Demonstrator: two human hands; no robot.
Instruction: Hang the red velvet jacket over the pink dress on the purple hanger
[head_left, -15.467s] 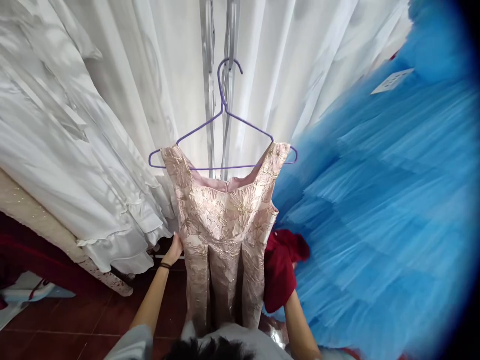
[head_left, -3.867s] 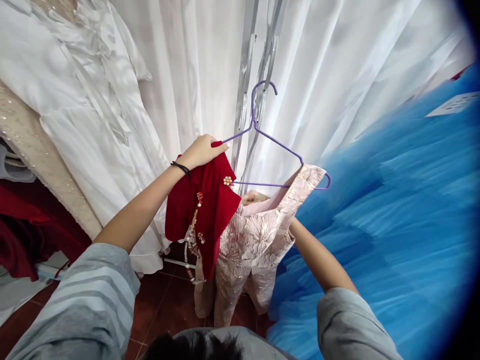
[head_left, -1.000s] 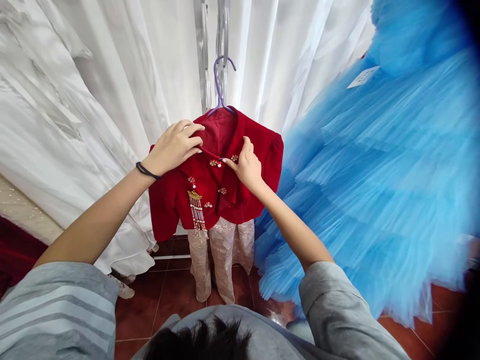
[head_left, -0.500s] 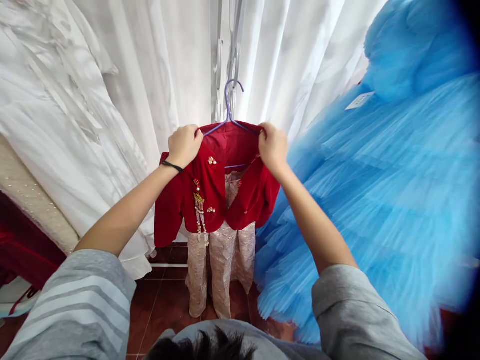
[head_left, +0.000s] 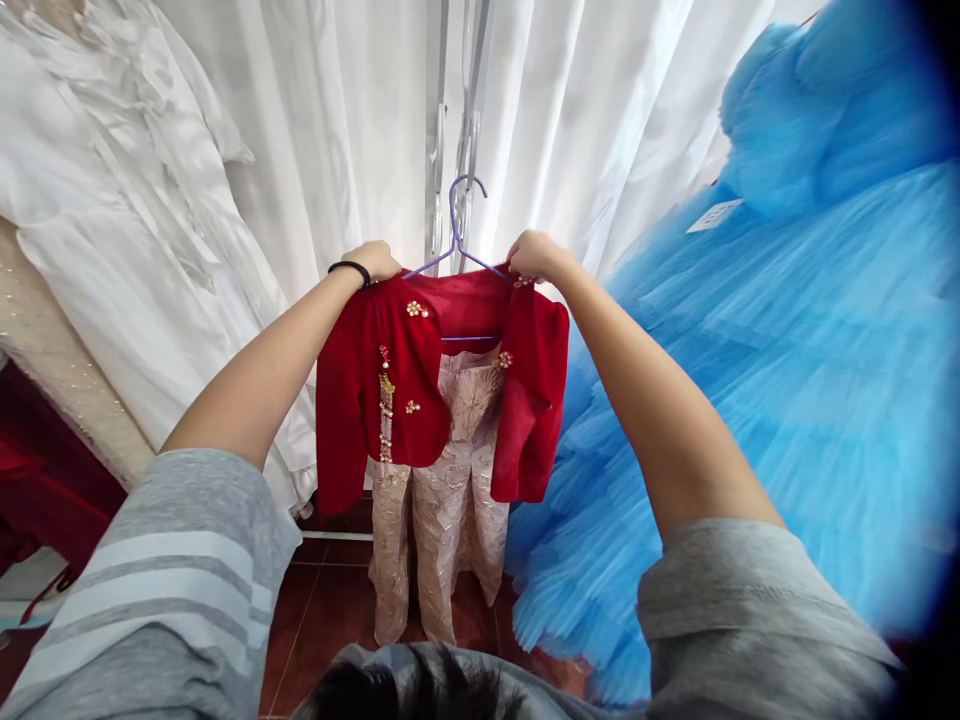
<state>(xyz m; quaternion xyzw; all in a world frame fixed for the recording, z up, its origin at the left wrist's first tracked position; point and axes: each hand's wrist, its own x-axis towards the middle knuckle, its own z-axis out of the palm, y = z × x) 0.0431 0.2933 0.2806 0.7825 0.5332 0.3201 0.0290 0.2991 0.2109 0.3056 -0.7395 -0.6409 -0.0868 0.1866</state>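
at the hanger (head_left: 455, 240), mid-view: red jacket (head_left: 409, 370) draped over its shoulders, worn as outer layer over the pink dress (head_left: 435, 520), which hangs below. hanger upright, hook at top, in front of metal uprights (head_left: 484, 60); what the hook bears on, cannot tell. hanger ends hidden under jacket; lower bar visible across neck opening.

l. hand (head_left: 380, 258), just l. of hanger neck: fingers curled in, no visible gap, gripping jacket at collar/shoulder; fingertips partly hidden. black band (head_left: 350, 264) on that wrist. r. hand (head_left: 531, 255), just r. of hanger neck: fingers likewise bent closed on jacket at opp. collar/shoulder; tips not fully seen.

jacket cond.: front undone, panels apart, dress bodice showing betw. them. beaded tassel (head_left: 386, 420) on panel below l. of hanger; flower trims on both panels. dress legs/skirt folds hang straight under hanger, close to tiled floor (head_left: 300, 620).

surroundings: white curtain (head_left: 382, 120) behind hanger; white gown (head_left: 187, 200) l. of hanger; blue gown (head_left: 750, 400) r. of hanger, w/ white tag (head_left: 715, 216) near its waist.
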